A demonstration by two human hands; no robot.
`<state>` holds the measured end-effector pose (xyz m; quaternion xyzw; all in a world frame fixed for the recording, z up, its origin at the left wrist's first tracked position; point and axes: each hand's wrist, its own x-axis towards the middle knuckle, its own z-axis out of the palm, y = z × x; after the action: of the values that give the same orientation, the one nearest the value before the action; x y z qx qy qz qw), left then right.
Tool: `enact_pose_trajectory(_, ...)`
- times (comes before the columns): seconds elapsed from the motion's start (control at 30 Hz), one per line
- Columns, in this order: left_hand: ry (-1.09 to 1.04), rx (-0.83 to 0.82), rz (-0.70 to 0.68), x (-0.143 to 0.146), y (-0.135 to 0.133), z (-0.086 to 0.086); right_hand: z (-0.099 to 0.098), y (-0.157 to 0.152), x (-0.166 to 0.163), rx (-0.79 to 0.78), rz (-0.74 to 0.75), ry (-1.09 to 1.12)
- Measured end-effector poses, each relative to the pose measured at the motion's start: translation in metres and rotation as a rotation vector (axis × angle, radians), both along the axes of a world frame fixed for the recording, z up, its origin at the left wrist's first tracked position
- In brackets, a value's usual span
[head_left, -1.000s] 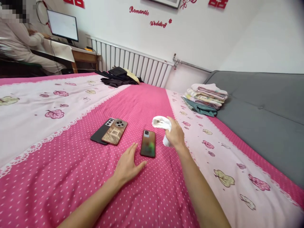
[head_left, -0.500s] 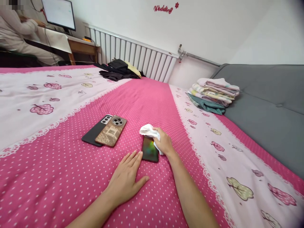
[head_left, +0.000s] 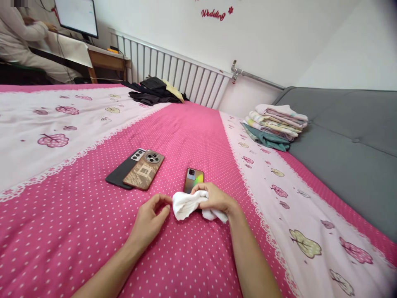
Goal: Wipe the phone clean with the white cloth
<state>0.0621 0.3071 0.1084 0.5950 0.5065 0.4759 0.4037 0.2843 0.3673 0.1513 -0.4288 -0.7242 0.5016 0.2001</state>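
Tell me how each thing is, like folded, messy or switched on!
Right hand: fingers closed on the white cloth
White cloth: bunched up
Shiny phone: back up, lower part hidden
Left hand: fingers bent, beside the cloth
Brown phone: back up, lying partly over the black phone
Black phone: back up, partly covered
Folded fabrics: stacked
Dark clothes: heaped loosely
Monitor: screen lit

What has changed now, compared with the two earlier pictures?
The right hand moved the crumpled white cloth from the right side of the glossy brown rectangular phone, over its upper part, to its near end. The left hand, earlier with straight fingers, now curls them close to the cloth; touching is unclear. Nothing was let go. The flat black phone and the brown patterned phone still overlap on the left.
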Motion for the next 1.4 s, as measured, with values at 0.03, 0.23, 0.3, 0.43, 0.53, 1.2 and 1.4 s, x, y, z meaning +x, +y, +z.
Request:
enact_pose_trajectory(0.03,-0.057,-0.021,0.008,0.000,0.001,0.001,0.003,-0.004,-0.001,-0.020,0.020,-0.017)
enact_pose_trajectory(0.23,-0.190,-0.070,0.045,0.002,0.001,0.006,0.016,-0.020,0.003,-0.015,0.115,-0.129)
enact_pose_trajectory(0.3,-0.194,-0.064,0.041,0.002,0.001,0.007,0.019,-0.024,0.009,-0.058,0.150,-0.116)
enact_pose_trajectory(0.43,-0.192,-0.071,0.031,0.002,0.001,0.007,0.024,-0.027,0.024,-0.061,0.112,-0.056)
enact_pose_trajectory(0.53,-0.176,-0.070,0.027,0.001,0.001,0.008,0.024,-0.022,0.033,0.084,-0.119,0.017)
enact_pose_trajectory(1.2,-0.080,-0.020,-0.003,0.000,0.001,0.002,-0.029,0.019,0.015,0.713,-0.583,-0.729)
enact_pose_trajectory(1.4,-0.079,-0.027,-0.017,-0.001,0.002,-0.001,-0.026,0.019,0.011,0.729,-0.557,-0.772)
